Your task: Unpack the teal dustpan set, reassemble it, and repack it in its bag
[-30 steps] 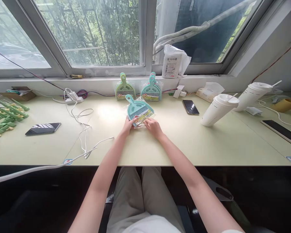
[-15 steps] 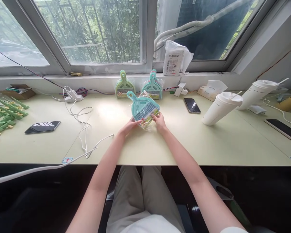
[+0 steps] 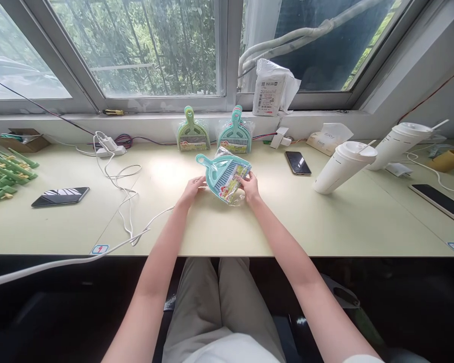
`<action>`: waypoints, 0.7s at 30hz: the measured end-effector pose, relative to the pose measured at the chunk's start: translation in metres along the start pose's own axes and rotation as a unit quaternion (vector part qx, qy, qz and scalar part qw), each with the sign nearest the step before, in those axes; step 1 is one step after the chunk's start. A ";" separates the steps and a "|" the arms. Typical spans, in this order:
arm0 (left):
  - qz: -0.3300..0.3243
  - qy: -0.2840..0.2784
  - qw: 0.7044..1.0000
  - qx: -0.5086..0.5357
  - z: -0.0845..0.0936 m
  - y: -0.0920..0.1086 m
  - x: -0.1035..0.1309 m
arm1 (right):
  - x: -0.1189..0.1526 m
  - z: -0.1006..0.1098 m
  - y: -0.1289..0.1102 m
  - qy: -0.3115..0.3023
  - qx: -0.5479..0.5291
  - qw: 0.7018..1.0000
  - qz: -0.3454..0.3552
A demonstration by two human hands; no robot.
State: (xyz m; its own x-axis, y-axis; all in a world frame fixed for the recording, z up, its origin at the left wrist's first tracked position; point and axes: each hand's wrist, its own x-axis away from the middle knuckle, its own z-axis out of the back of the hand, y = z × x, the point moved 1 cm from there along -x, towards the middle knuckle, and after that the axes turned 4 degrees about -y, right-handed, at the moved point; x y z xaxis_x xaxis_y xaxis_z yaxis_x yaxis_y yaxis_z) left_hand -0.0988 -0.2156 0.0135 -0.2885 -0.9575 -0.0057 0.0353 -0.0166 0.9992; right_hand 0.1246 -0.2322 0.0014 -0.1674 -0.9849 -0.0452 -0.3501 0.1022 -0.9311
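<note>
A wrapped teal dustpan and brush set (image 3: 227,176) is tilted above the table, its handle pointing up and left. My right hand (image 3: 250,187) grips its right edge, by the printed label. Just left of the set is my left hand (image 3: 194,189), its fingers partly curled; whether they touch the pan cannot be made out. Behind, against the wall under the window, stand a green dustpan set (image 3: 192,135) and more teal sets (image 3: 235,135) in clear wrap.
Two white cups (image 3: 344,166) (image 3: 403,143) and a black phone (image 3: 298,163) are on the right. At left lie another phone (image 3: 60,197), tangled white cables (image 3: 126,191) and green pieces (image 3: 9,169). A tissue pack (image 3: 329,138) sits at the back.
The teal set has turned counterclockwise, its handle dropping lower and its label facing up more. My left hand has shifted left and let go of the set's lower edge.
</note>
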 end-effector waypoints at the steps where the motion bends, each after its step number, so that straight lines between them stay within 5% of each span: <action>1: 0.004 -0.003 1.000 -0.017 0.004 0.000 0.000 | 0.001 0.000 -0.001 0.000 0.007 1.000 0.001; 4: 0.018 -0.015 0.999 -0.040 0.011 -0.001 0.001 | 0.002 0.000 -0.004 0.011 0.026 1.000 -0.006; 8: 0.019 0.061 0.998 -0.009 0.017 0.000 0.000 | 0.003 -0.001 -0.003 -0.001 0.033 0.999 -0.020; 14: 0.029 0.354 0.932 0.077 0.059 -0.002 -0.002 | 0.001 0.004 -0.002 0.018 0.023 0.999 -0.027; 18: 0.044 0.465 0.877 -0.112 0.081 -0.001 0.006 | -0.003 0.010 0.002 0.052 0.000 0.998 -0.025; 21: -0.011 0.517 0.802 -0.299 0.075 0.006 0.014 | -0.004 0.010 0.004 0.061 -0.007 0.998 -0.014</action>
State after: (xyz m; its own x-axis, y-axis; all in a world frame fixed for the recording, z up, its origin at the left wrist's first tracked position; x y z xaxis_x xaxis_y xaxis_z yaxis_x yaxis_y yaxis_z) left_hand -0.1741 -0.2071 0.0225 0.6410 -0.6774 -0.3608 0.5835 0.1248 0.8024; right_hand 0.1331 -0.2292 -0.0063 -0.2689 -0.9628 0.0253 -0.3687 0.0787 -0.9262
